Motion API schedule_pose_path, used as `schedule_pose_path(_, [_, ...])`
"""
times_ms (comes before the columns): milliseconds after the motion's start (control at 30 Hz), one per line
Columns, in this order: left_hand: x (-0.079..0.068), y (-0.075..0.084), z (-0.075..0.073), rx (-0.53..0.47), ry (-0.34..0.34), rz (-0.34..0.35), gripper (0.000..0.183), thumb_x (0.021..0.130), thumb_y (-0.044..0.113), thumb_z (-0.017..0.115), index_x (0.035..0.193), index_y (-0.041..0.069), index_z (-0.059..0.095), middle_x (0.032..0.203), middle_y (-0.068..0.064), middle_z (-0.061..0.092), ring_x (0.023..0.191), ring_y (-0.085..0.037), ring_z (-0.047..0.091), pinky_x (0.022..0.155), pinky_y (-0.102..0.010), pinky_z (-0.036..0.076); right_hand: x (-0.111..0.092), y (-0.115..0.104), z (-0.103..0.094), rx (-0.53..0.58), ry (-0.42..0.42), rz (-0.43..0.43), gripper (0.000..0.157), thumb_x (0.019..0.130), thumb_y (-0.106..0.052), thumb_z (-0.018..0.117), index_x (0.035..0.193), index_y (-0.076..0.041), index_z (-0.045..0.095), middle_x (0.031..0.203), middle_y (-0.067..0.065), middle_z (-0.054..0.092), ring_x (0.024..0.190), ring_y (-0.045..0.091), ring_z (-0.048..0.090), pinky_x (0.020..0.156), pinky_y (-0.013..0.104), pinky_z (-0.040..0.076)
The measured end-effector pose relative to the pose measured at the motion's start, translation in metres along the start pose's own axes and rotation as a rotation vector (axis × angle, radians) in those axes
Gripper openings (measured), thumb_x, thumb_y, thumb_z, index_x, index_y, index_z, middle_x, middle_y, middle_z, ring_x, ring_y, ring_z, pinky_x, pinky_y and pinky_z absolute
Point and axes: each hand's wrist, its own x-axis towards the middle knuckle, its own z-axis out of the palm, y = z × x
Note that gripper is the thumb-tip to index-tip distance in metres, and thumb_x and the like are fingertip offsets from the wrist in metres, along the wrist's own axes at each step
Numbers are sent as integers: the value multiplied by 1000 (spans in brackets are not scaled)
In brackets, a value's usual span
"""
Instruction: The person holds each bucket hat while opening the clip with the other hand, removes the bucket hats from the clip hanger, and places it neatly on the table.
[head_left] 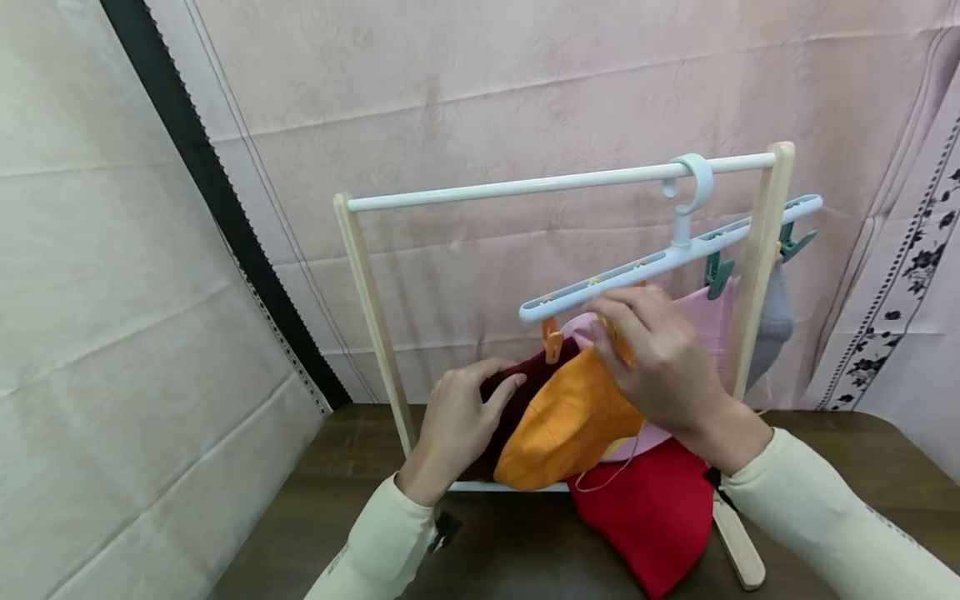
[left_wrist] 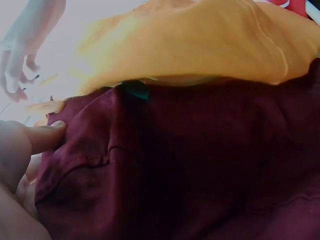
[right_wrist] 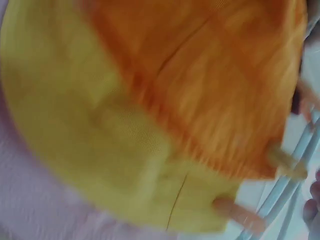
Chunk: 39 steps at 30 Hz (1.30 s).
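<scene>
My left hand (head_left: 461, 421) pinches the upper edge of a maroon cloth (left_wrist: 165, 150), thumb in front and fingers behind. An orange clip (head_left: 552, 340) on the light blue hanger (head_left: 660, 262) sits at the cloth's upper corner. Right beside it hangs an orange cloth piece (head_left: 573, 421), which overlaps the maroon one. My right hand (head_left: 663, 367) is raised just below the hanger bar, its fingers loosely bent and holding nothing. In the right wrist view, small clips (right_wrist: 240, 215) grip the yellow cloth (right_wrist: 90, 115) and the orange one.
The hanger hooks over the white rail of a wooden-sided rack (head_left: 525, 185). Red cloth (head_left: 648, 517) with a thin cord, pink cloth (head_left: 712, 321) and a grey item (head_left: 772, 321) hang toward the right. Green clips (head_left: 718, 275) are on the hanger's far end. A brown table (head_left: 322, 500) lies beneath.
</scene>
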Motion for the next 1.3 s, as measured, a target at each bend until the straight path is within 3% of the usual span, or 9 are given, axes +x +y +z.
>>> schedule_pose_path(100, [0,1,0,-8,9,-16,14,99,24,77,107,15,83,99,5,81,82,-9,74,70,-31,58,-4,-15,4,110,-113,137,23,101,-8,68,120,5,68,110,17,71,88,27,67,75,42,61])
schedule_pose_path(267, [-4,5,-1,-17,9,-78,12,98,24,78,105,16,83,94,6,80,71,-7,67,59,-25,51,-3,-32,12,368,-301,544,40,103,-12,71,139,-1,62,120,13,74,82,16,73,68,33,60])
schedule_pose_path(367, [-6,7,-1,-24,0,-98,12,98,25,78,105,16,83,94,5,80,70,-8,66,58,-25,50,0,-35,14,507,-367,727,44,107,-19,65,146,-1,58,96,14,77,63,16,70,56,27,50])
schedule_pose_path(433, [-6,8,-1,-26,-1,-107,13,98,25,78,106,16,83,94,5,80,72,-9,67,59,-26,51,2,-34,14,585,-389,802,45,109,-21,63,149,-2,55,95,13,75,57,18,67,53,27,47])
schedule_pose_path(600, [-5,8,0,-13,9,-122,14,98,26,78,106,16,83,96,5,80,79,-11,71,65,-28,53,3,-31,17,737,-362,847,41,109,-20,61,148,-7,56,108,16,71,54,25,62,46,27,42])
schedule_pose_path(733, [-4,8,1,-8,11,-124,13,98,27,78,105,16,83,95,5,80,78,-12,71,65,-28,53,2,-29,18,790,-322,848,33,109,-19,61,138,-5,61,69,14,61,50,25,56,41,27,34])
schedule_pose_path(800, [-3,9,1,-5,11,-122,13,98,27,78,105,17,83,94,5,80,77,-12,71,64,-28,52,2,-28,19,800,-308,855,30,109,-19,62,135,-4,63,62,13,56,48,24,53,40,27,33])
schedule_pose_path(1033, [-2,11,1,22,-6,-119,13,99,26,77,106,17,83,93,4,80,74,-13,69,60,-27,49,2,-27,19,805,-279,889,29,108,-20,63,132,-4,65,87,16,65,50,18,52,43,27,40])
schedule_pose_path(1300, [-2,12,-3,19,-45,-109,11,100,25,75,107,19,82,95,4,79,75,-12,68,62,-28,51,7,-27,20,861,-219,989,30,105,-21,68,131,-5,70,103,6,74,49,10,39,47,23,37])
